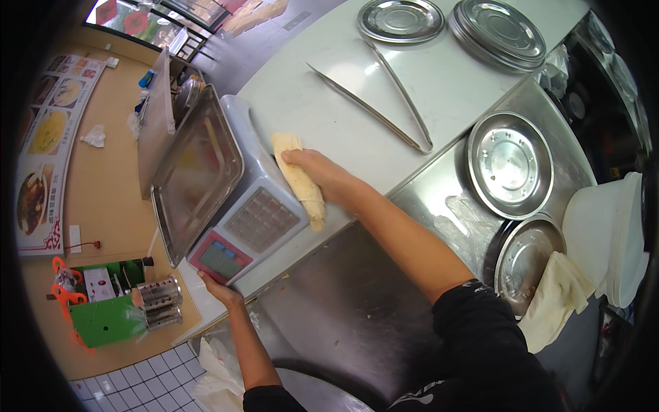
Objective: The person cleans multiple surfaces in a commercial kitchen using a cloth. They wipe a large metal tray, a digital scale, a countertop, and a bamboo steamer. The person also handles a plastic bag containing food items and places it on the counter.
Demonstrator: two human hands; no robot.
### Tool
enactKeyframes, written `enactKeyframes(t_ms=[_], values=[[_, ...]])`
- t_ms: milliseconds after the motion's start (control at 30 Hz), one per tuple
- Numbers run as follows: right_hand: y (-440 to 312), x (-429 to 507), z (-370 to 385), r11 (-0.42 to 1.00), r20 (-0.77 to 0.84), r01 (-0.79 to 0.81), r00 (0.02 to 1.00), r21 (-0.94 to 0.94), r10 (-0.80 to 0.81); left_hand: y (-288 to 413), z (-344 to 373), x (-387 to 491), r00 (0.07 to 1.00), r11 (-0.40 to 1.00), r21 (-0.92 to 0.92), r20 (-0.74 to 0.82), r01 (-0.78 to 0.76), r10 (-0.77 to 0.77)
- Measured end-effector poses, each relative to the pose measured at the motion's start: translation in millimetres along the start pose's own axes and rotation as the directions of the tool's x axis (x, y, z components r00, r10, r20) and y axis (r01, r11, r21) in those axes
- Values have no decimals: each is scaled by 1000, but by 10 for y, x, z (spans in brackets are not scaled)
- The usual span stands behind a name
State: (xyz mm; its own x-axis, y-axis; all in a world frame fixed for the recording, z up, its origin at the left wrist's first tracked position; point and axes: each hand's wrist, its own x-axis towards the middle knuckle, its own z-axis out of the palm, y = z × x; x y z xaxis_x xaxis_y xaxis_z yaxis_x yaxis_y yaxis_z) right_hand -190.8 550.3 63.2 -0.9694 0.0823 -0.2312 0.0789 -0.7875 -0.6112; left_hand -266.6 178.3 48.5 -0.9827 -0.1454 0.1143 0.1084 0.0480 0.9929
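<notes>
A pale electronic scale [265, 198] with a keypad, a red-framed display and a steel tray [201, 170] on top stands on the white counter. My left hand [220, 292] grips its corner beside the display, the thumb lying along the edge and the other fingers partly hidden. In my right hand [322, 174] is a folded cream cloth [298, 180], pressed along the side of the scale. The thumb lies over the cloth; most of the fingers are out of sight.
Open steel tongs [396, 123] lie on the counter [278, 98] near a steel plate [401, 20] and a stack of plates [499, 33]. Steel basins [509, 165], another cloth [558, 298] and a white tub [600, 232] are at right. A green utensil holder [105, 319] sits at left.
</notes>
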Motion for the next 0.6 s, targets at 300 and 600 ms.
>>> enactKeyframes(t_ms=[300, 600], values=[[41, -60, 21, 997, -111, 34, 993, -75, -42, 51, 52, -53, 1000, 1000, 7, 3, -12, 12], [-27, -63, 62, 993, -134, -25, 990, 119, 41, 11, 10, -30, 1000, 999, 44, -16, 7, -6]])
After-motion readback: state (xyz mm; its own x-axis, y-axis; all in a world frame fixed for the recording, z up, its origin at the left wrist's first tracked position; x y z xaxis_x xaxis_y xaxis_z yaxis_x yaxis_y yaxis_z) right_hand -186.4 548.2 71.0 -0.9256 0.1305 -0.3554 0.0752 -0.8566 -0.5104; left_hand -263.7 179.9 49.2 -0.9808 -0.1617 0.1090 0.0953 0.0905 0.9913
